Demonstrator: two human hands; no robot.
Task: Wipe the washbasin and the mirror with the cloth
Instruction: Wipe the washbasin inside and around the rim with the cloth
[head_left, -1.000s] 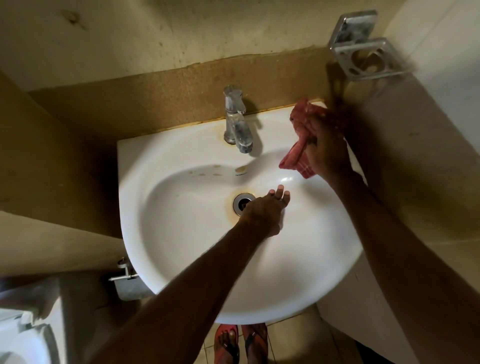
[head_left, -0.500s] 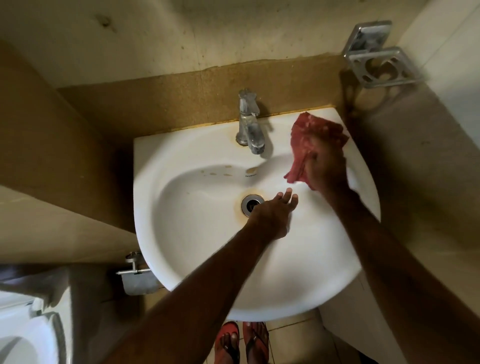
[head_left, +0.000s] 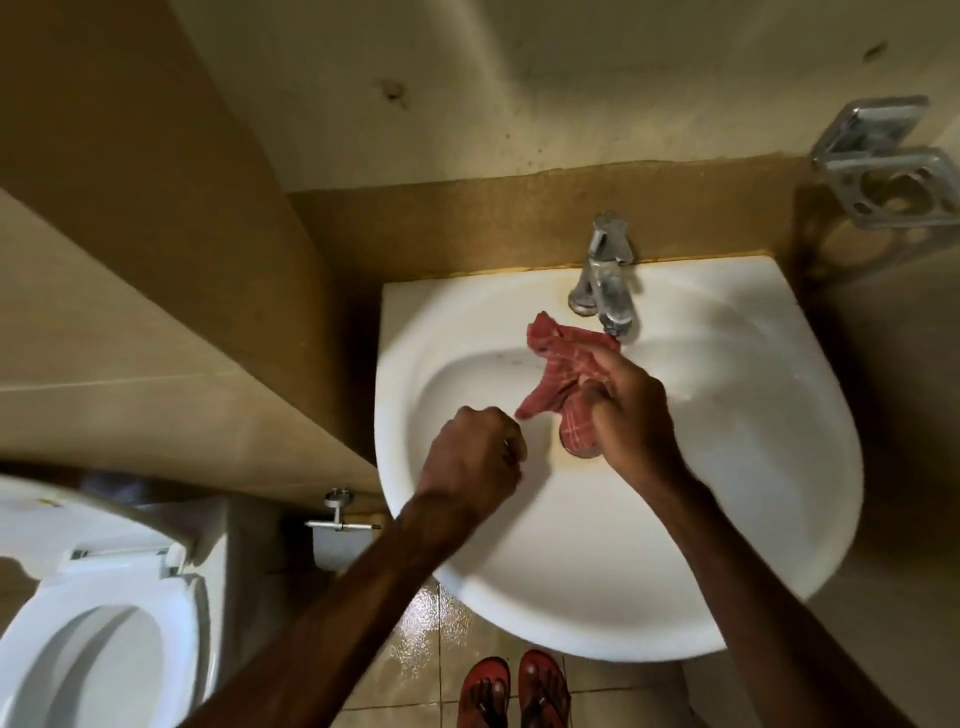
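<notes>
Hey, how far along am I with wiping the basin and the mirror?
Done: nothing for certain; the basin rim looks white, but that proves little. In hand: the right hand grips the cloth and holds it against the bowl over the drain, below the tap; the left hand is curled, holding nothing. Left: yellowish staining round the drain, and the mirror, which is out of view.

Small home bathroom, probably, white washbasin (head_left: 779, 467), chrome tap (head_left: 605, 280), toilet (head_left: 104, 623), tiled walls
</notes>
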